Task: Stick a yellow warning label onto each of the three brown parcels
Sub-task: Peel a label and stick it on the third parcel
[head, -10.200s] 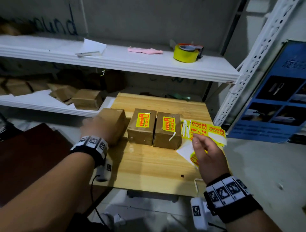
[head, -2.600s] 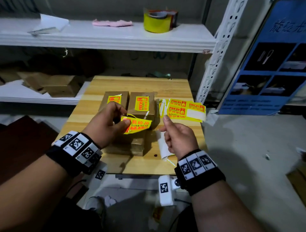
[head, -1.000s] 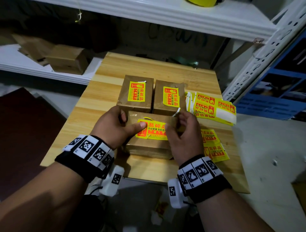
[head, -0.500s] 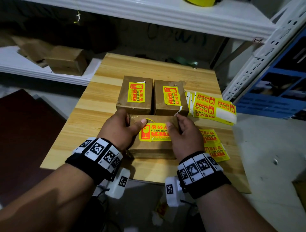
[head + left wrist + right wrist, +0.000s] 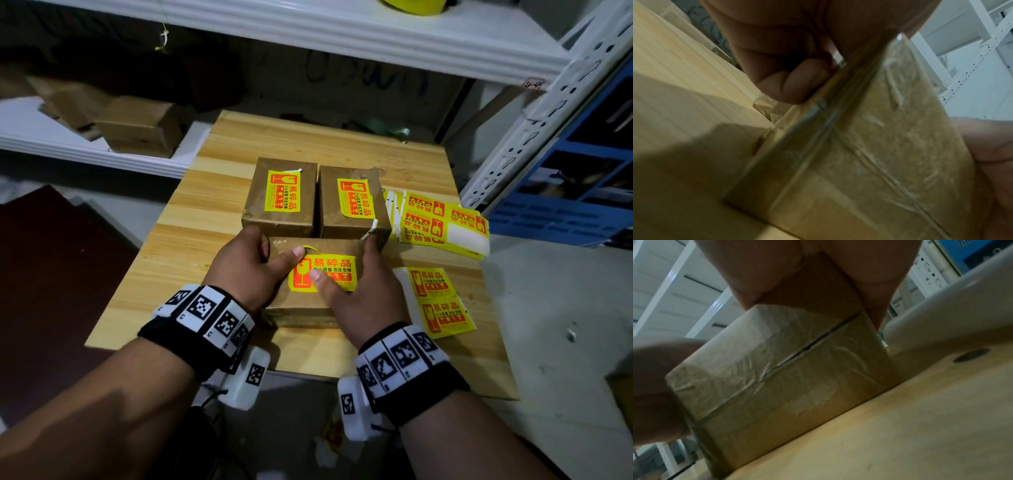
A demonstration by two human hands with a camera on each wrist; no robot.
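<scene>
Head view shows the nearest brown parcel (image 5: 308,301) at the front of the wooden table (image 5: 144,274), touching the two labelled parcels (image 5: 279,197) behind it. A yellow warning label (image 5: 329,270) lies on its top. The left hand (image 5: 250,270) curls round the parcel's left end, thumb reaching onto the label's upper left corner. The right hand (image 5: 363,291) clasps the right end, its thumb pressed flat across the label's lower edge. Half a second ago that thumb sat at the label's right edge; it has slid leftward and the label lies flatter. Loose label sheets (image 5: 442,222) rest just right of the parcels. Left wrist view shows fingers (image 5: 789,87) folded against the taped parcel side.
</scene>
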